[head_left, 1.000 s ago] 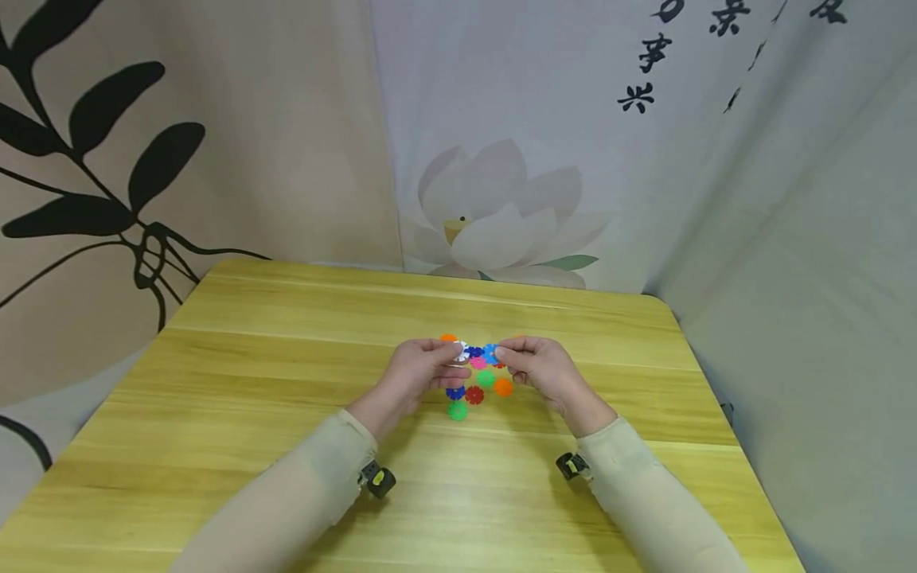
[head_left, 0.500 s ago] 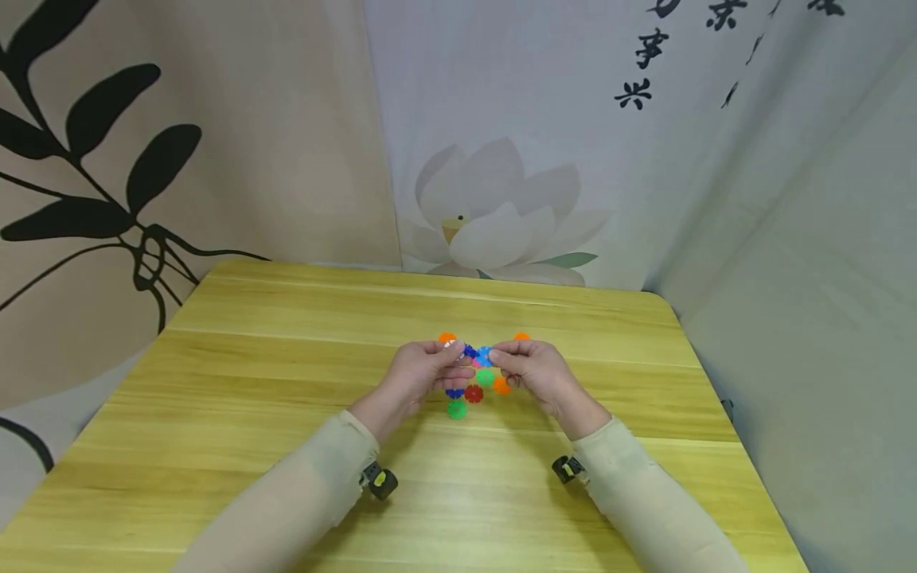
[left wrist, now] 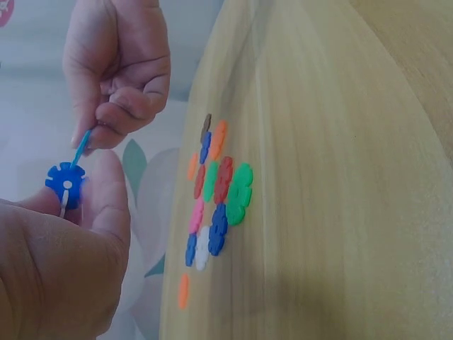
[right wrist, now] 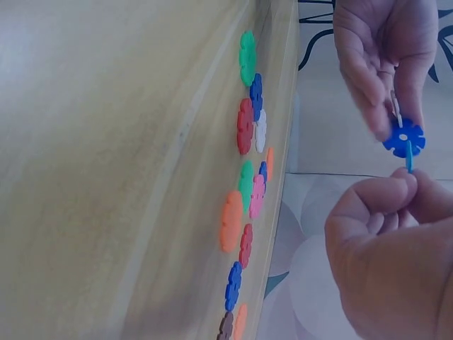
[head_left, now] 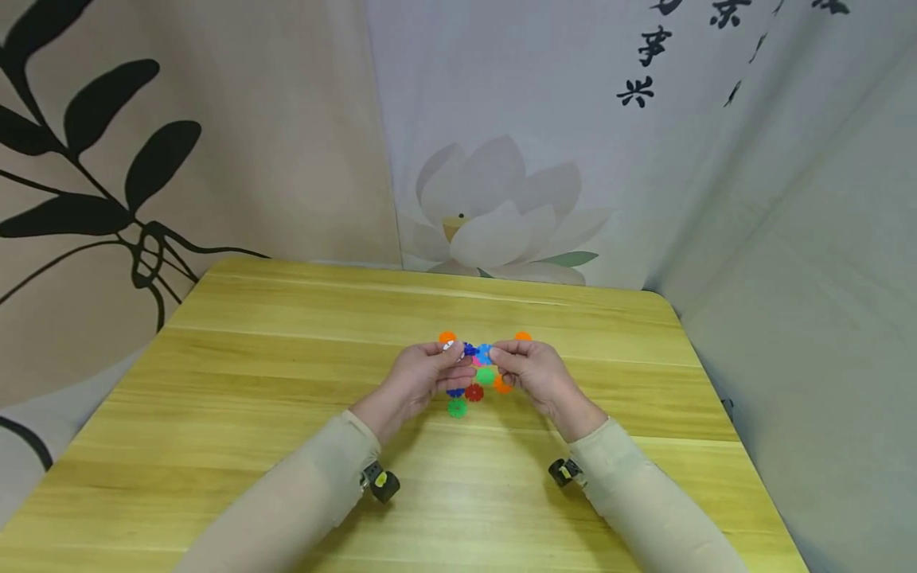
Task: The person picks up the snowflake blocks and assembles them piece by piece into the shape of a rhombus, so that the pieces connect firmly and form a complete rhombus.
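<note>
Above the table, my left hand pinches a white notched plastic disc, seen edge-on in the wrist views. A dark blue snowflake disc is slotted onto it and stands crosswise between the two hands. From the other side, my right hand pinches a light blue snowflake disc between thumb and forefinger. In the right wrist view, that disc's edge overlaps the lower slot of the dark blue disc. Fingers cover most of the white disc.
Loose snowflake discs lie flat on the wooden table below the hands: green, red, orange, pink, white and brown among them. A printed curtain hangs behind the table.
My right hand has moved slightly left, bringing the light blue disc closer to the dark blue one. In the last half second both hands have stayed nearly still.
</note>
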A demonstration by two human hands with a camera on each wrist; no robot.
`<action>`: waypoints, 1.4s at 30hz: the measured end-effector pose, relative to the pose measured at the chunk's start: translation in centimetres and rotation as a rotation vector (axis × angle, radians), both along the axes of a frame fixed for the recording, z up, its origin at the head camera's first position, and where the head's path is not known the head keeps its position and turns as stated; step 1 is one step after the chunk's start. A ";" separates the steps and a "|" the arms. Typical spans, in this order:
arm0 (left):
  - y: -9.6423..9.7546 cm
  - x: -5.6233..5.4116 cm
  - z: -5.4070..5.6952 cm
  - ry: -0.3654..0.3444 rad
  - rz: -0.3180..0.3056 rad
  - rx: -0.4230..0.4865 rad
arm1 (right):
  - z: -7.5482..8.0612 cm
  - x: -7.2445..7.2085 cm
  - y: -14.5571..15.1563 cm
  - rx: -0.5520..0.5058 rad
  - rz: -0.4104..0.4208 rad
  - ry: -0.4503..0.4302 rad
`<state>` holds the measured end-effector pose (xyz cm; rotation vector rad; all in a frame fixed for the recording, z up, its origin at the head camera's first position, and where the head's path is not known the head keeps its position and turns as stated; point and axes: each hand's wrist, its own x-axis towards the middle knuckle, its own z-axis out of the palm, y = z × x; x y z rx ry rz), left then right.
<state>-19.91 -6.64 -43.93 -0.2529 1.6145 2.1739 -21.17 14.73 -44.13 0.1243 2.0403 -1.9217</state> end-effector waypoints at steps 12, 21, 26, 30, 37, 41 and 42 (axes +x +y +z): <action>-0.1 -0.1 -0.1 -0.003 0.010 0.001 | 0.2 0.0 -0.2 0.008 0.012 0.030; -0.1 -0.1 0.1 0.001 0.018 -0.003 | 0.1 0.1 -0.2 0.007 0.042 0.039; -0.2 -0.2 0.2 -0.002 0.021 0.009 | 0.3 0.1 -0.2 0.045 0.057 0.082; -0.4 -0.2 0.2 -0.003 0.026 0.019 | 0.6 0.3 -0.1 0.085 0.062 0.127; -0.6 -0.2 0.3 -0.005 0.018 0.027 | 0.1 0.4 0.2 0.099 0.090 0.201; -0.6 -0.2 0.4 -0.010 0.015 0.025 | 0.1 0.4 0.3 0.121 0.109 0.222; -0.6 -0.2 0.4 -0.010 0.015 0.024 | 0.2 0.4 0.3 0.125 0.113 0.226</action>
